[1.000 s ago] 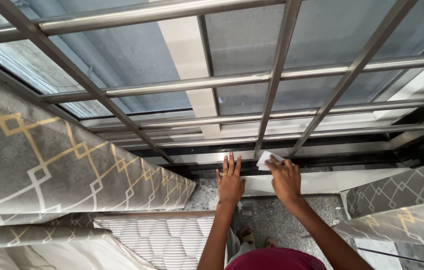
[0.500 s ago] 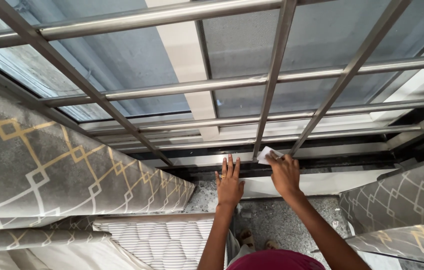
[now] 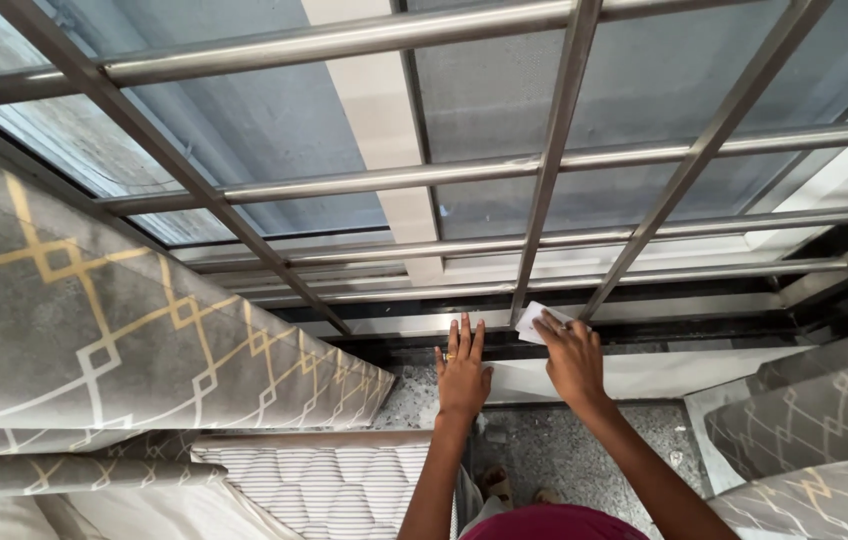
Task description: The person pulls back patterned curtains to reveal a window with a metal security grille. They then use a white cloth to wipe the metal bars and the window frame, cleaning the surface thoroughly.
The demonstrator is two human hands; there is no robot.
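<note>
The right hand (image 3: 574, 358) presses a small white cloth (image 3: 536, 320) on the dark window track (image 3: 684, 325), just below the metal bars. The fingers of this hand are together and bent over the near edge of the cloth, so they pin it down; only its far left corner shows. The long axis of the cloth cannot be told, because most of it is hidden under the hand; the visible corner points far and to the left. The left hand (image 3: 463, 372) lies flat just beside it on the left, the fingers straight, close together and pointing far, with the tips touching the edge of the track. A ring sits on one finger.

Behind the track stands a grille of steel bars (image 3: 544, 170) before the grey glass. Near the hands is a white sill (image 3: 664, 375) and below it a speckled stone floor (image 3: 584, 450). On both sides hang grey curtains (image 3: 94, 330) with a yellow lattice pattern, and a striped mattress (image 3: 334, 485) lies near on the left.
</note>
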